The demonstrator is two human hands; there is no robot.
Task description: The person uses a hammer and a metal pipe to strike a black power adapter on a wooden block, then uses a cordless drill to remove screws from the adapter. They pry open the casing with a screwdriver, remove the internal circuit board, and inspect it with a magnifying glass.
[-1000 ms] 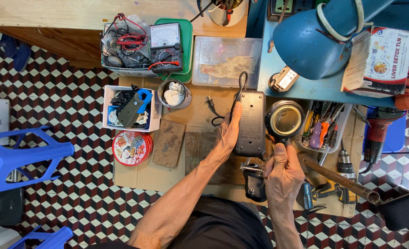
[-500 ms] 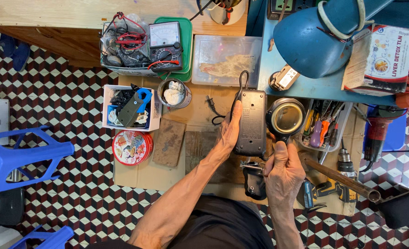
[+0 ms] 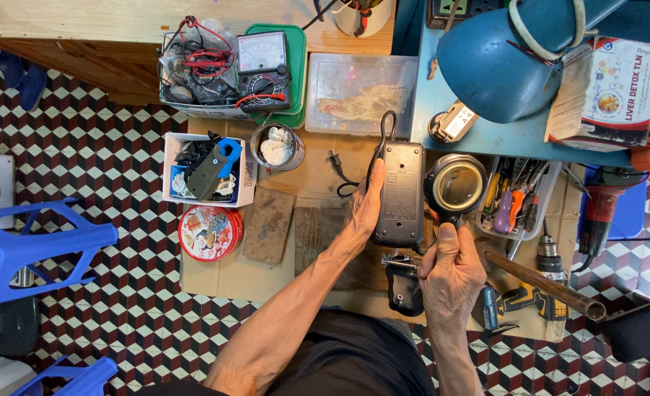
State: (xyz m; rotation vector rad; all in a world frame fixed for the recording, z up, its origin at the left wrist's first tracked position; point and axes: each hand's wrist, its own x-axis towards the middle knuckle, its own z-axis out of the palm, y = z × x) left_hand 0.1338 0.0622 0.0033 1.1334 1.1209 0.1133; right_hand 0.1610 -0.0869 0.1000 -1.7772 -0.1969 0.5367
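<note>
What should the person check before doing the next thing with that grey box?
1. Left hand steadies the grey box: ok.
2. Right hand grips the magnifier handle; round magnifier sits beside the box: ok.
3. Box's black cord unplugged, plug lying loose: ok.
4. Box lies flat on the cardboard: ok.
5. Screws out: cannot tell.
6. Screwdrivers in the tray within reach: ok.

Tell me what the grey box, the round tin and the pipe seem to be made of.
The grey box under the left hand looks like moulded plastic: matt, dull, with rounded edges. The round tin looks like thin painted metal, glossy red with a rolled rim. The pipe by the right hand looks like steel or iron, brownish and dull, perhaps rusted.
</note>
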